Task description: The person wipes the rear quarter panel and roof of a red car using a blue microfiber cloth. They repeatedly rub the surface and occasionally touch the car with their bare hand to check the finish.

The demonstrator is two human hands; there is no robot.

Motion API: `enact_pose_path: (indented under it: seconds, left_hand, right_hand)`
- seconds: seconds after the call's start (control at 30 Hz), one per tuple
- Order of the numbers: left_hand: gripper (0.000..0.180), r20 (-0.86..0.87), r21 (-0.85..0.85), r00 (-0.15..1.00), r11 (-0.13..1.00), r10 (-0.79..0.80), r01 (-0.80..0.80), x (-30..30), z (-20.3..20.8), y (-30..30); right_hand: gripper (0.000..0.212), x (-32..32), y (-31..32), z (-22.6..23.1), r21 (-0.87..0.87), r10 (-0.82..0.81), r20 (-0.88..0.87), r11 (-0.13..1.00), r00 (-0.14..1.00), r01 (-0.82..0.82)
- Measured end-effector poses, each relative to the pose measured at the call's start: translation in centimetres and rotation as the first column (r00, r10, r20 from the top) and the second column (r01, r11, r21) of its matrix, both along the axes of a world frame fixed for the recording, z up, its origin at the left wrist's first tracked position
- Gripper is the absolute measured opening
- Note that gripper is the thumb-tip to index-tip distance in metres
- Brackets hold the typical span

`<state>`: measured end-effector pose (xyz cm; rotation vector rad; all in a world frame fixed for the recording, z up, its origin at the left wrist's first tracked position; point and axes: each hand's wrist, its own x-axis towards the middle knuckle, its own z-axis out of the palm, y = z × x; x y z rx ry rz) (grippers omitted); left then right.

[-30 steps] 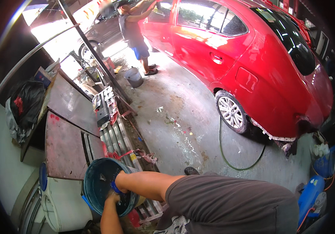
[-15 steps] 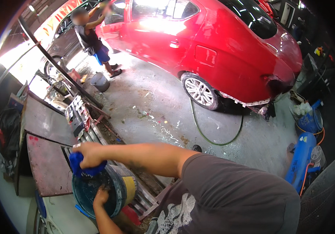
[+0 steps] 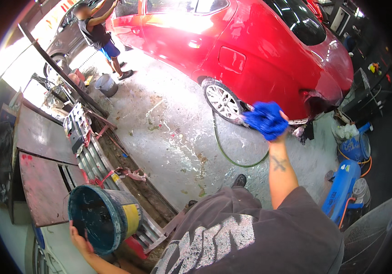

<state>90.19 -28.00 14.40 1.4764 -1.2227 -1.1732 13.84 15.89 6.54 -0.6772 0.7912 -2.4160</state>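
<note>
A bunched blue cloth (image 3: 266, 120) is gripped in my right hand (image 3: 282, 130), held out in front of the red car's (image 3: 246, 50) rear wheel and lower rear side. Part of my fingers is hidden behind the cloth. At the lower left, my left hand (image 3: 83, 245) grips the near rim of a dark bucket (image 3: 118, 214) with a yellow label. The bucket's mouth is tipped toward the left, and its dark inside shows.
A metal ladder (image 3: 99, 160) lies beside the bucket. A green hose (image 3: 225, 155) curls on the floor. Blue tank (image 3: 342, 182) and blue drum (image 3: 355, 145) stand right. A co-worker (image 3: 98, 34) stands at the car's far end near a grey bucket (image 3: 106, 85).
My right hand has swung from above the bucket to the right, toward the car, carrying the blue cloth. My left hand has moved from inside the bucket to its rim.
</note>
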Motion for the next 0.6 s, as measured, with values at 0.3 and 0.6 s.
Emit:
enact_pose_path:
  seconds: [0.3, 0.6]
  left_hand:
    - [0.047, -0.582, -0.181, 0.806, 0.949, 0.107, -0.256, -13.5, 6.4, 3.5]
    - [0.032, -0.844, 0.192, 0.535, 0.952, 0.036, 0.239, -49.1, -8.2, 10.8]
  right_hand:
    - [0.068, -12.0, 30.6, -10.6, 0.067, -0.254, 0.115, 0.966, 0.960, 0.248]
    - [0.064, -22.8, 18.2, 3.9, -0.022, -0.003, -0.163, 1.000, 0.987, 0.000]
